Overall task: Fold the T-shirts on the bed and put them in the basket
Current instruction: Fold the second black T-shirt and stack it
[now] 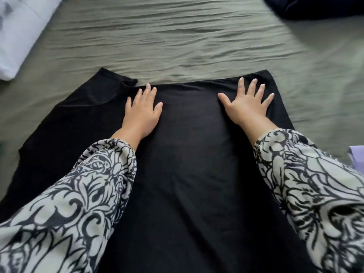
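Note:
A black T-shirt (189, 154) lies spread flat on the grey-green bed sheet (177, 40). Its far edge runs straight across, with a sleeve flap sticking out at the far left. My left hand (142, 113) presses flat on the shirt near the far left part, fingers straight. Toward the far right corner, my right hand (246, 103) rests flat on the cloth with fingers spread. Both arms wear black-and-white patterned sleeves. No basket is in view.
A white pillow or bedding (21, 30) lies at the far left. A dark navy bundle of cloth (315, 6) sits at the far right corner. A pale lilac item (357, 156) peeks in at the right edge. The sheet is wrinkled.

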